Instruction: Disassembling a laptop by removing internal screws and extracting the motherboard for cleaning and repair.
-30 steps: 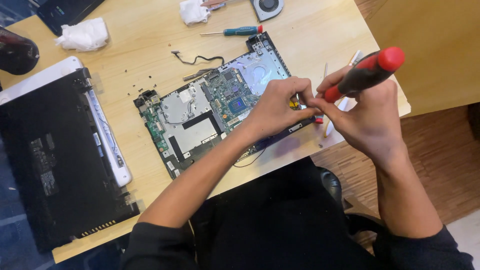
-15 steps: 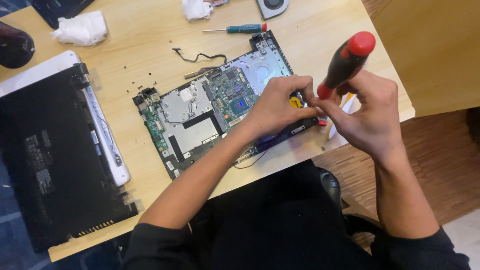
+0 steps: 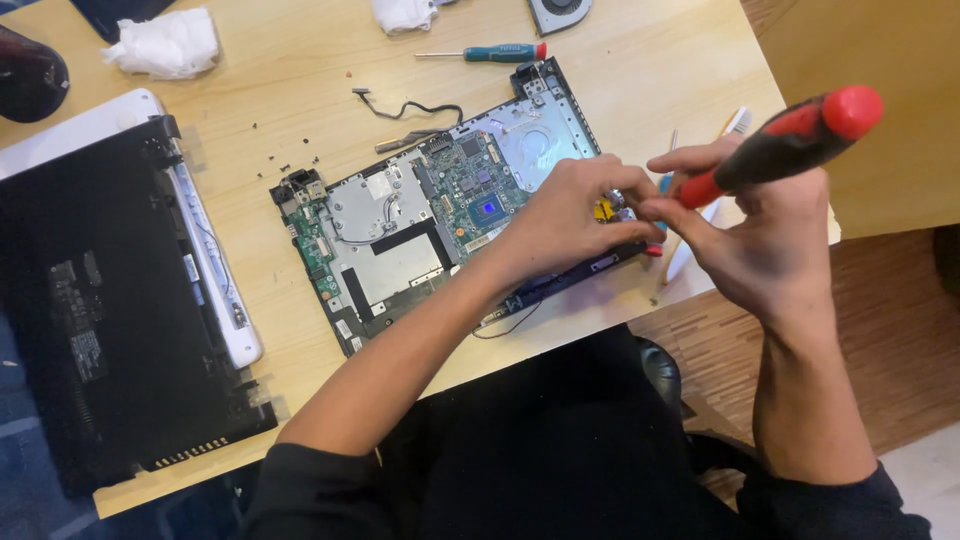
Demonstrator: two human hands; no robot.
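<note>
Right hand [image 3: 760,250] grips the red-and-black screwdriver [image 3: 790,135] tilted toward frame center, so its tip reaches the laptop motherboard [image 3: 420,215]. Left hand [image 3: 570,215] fingers pinch down right there, probably steadying the tip.

I am seeing an evenly lit, fairly bright view, with soft, diffuse light coming from above. The pale wooden table top [image 3: 300,90] is showing warm and clean, without hard glare. Shadows are staying short and soft: a faint one is lying under my left hand [image 3: 575,215] on the open green circuit board with its silver metal plates [image 3: 420,230]. Those plates are giving off only a dull sheen. The black plastic laptop shell [image 3: 100,320] is reading very dark, its detail sinking. The red-and-black screwdriver handle [image 3: 790,135] in my right hand [image 3: 745,240] is looking slightly soft. Edges are bending slightly outward, wide-angle style.
</note>
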